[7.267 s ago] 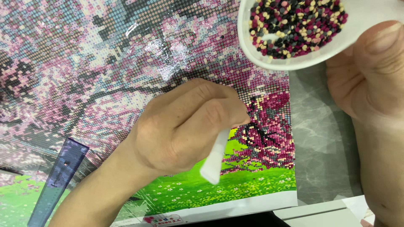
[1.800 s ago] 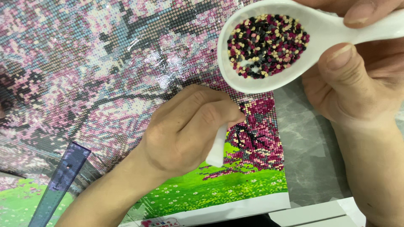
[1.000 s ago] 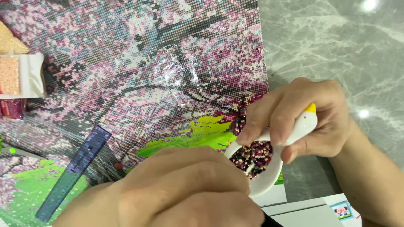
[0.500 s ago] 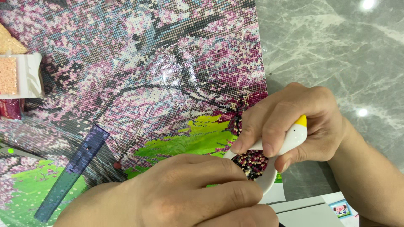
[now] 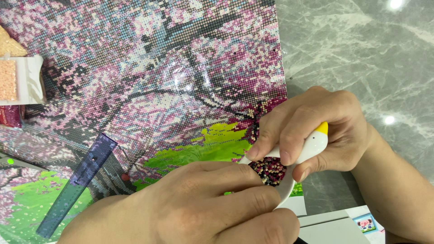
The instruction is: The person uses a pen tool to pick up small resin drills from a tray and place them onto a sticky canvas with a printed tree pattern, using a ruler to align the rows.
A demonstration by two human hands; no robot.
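two hands meet over the lower edge of a diamond-painting canvas [image 5: 149, 86], a glossy, pebbled sheet of tiny round drills that forms pink blossom, dark branches and bright green grass. our right hand [image 5: 316, 129] curls firmly around a smooth white ceramic spoon-shaped tray [image 5: 312, 147] with a yellow tip on its handle, thumb and fingers pinched on the handle; its rounded bowl sits low on the canvas, just at the bottom border, and holds a heap of small beads [image 5: 269, 168] in dark red, black and cream. our left hand [image 5: 203, 208] is clenched into a loose fist right beside the bowl, knuckles up, fingertips bunched at the bead heap; whatever it grips is hidden under the fingers, so we cannot tell what it holds. a translucent purple plastic ruler [image 5: 77, 185] lies slanted on the canvas to the left. a clear packet of peach beads [image 5: 9, 79] rests at the left edge. the grey marble tabletop [image 5: 361, 49], polished and veined, shows to the right.
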